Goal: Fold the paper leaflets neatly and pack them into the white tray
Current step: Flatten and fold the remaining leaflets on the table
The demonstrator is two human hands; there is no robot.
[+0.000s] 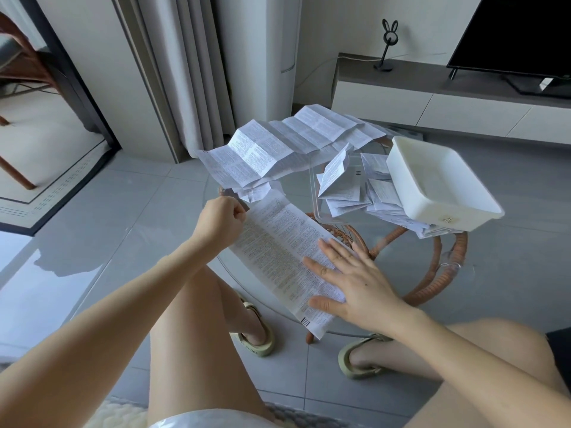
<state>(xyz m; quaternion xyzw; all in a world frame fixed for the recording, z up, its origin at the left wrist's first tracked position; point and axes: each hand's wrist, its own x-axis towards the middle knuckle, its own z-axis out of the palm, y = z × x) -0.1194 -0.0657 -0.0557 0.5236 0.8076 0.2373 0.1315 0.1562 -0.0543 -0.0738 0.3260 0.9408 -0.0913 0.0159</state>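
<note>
A long narrow printed leaflet [279, 251] lies diagonally on the round glass table [346, 330]. My left hand [221, 222] pinches its left edge near the far end. My right hand [349, 281] lies flat with spread fingers on the near end, pressing the paper down. An unfolded, creased leaflet [278, 146] sprawls across the far side of the table. A heap of folded leaflets [346, 183] lies in the middle right. The white tray [398, 168] rests tilted on top of that heap at the right and holds nothing that I can see.
The table has a rattan frame [445, 267] under the glass. My knees and sandalled feet [256, 338] are below its near edge. A TV cabinet [432, 97] with a black screen stands behind; curtains [185, 72] hang at the back left.
</note>
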